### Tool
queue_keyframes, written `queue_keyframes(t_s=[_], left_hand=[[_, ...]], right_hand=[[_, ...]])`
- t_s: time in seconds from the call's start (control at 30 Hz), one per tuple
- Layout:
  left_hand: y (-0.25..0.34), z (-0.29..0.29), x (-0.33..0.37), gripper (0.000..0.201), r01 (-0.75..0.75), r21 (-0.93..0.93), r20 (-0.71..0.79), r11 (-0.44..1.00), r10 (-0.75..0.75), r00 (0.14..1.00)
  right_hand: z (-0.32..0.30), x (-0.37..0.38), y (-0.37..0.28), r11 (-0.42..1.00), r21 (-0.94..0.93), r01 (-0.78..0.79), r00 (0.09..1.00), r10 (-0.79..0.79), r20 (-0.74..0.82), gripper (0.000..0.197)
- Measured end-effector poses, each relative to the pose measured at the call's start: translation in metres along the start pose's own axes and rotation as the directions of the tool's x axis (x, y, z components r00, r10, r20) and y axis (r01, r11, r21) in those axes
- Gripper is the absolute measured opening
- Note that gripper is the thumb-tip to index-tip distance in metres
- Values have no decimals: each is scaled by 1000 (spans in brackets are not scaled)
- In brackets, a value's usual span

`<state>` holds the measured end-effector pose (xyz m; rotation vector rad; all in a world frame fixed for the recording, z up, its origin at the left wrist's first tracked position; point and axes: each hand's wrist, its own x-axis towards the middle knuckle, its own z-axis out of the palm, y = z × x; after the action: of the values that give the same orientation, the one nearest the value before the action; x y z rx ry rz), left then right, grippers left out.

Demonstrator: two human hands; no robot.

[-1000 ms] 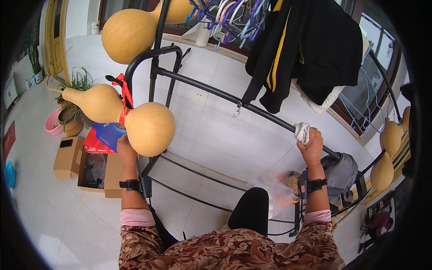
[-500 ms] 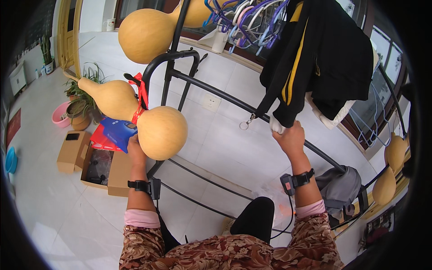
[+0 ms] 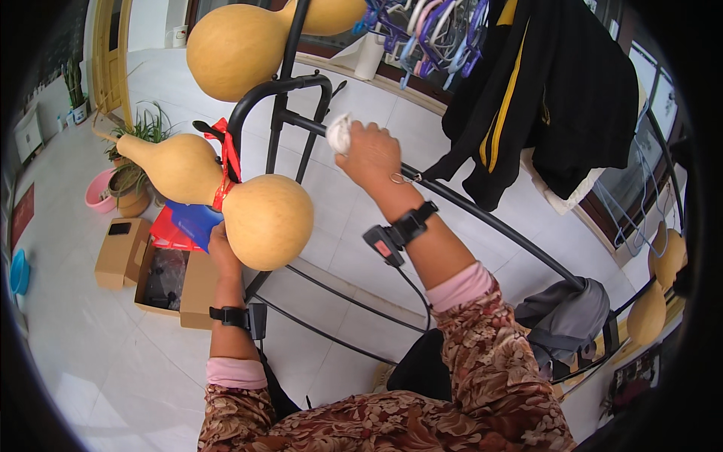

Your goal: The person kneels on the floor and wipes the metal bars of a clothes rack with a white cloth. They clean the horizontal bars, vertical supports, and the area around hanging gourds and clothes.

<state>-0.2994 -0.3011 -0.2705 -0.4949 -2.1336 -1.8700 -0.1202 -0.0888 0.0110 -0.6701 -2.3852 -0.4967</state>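
My right hand (image 3: pixel 370 156) is closed on a crumpled white cloth (image 3: pixel 340 133), pressed against the black metal crossbar (image 3: pixel 489 217) of a rack. Part of the cloth sticks out beyond the fingers. Tied to the rack's curved end with a red ribbon (image 3: pixel 232 154) is a big tan gourd (image 3: pixel 269 222), its stem pointing left. My left hand (image 3: pixel 224 252) is at the underside of the gourd's round end; the gourd covers its fingers, so its grip cannot be seen.
Another large gourd (image 3: pixel 237 53) is at the top. Hangers (image 3: pixel 429 38) and a black jacket (image 3: pixel 553 98) hang at upper right, grey cloth (image 3: pixel 561 313) drapes the bar's lower end. An opened cardboard box (image 3: pixel 196 290) and potted plants (image 3: pixel 132 197) stand on the left floor.
My right hand, with the white cloth, has moved left and up along the crossbar, away from the jacket and toward the rack's curved end. My left hand stays by the gourd.
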Motion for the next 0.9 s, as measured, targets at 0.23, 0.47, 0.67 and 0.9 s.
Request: queue_keyframes(t_s=[0.23,0.47,0.67,0.9], left_hand=[[-20,9,10,35,108,-221,48,969,-100,994],[-43,12,19,42,45,-183,69,982,-32,997],[-35,11,15,41,11,-179,58,984,0,998],[-19,2,13,34,-19,-245,169,969,62,984]], right_hand=[[3,10,-14,996,86,-22,999,17,50,41],[-12,-45,54,999,53,5,1000,-6,15,52],[-47,-145,161,994,27,106,962,-96,-254,63],[-111,-252,279,977,-138,-160,980,141,-140,66]])
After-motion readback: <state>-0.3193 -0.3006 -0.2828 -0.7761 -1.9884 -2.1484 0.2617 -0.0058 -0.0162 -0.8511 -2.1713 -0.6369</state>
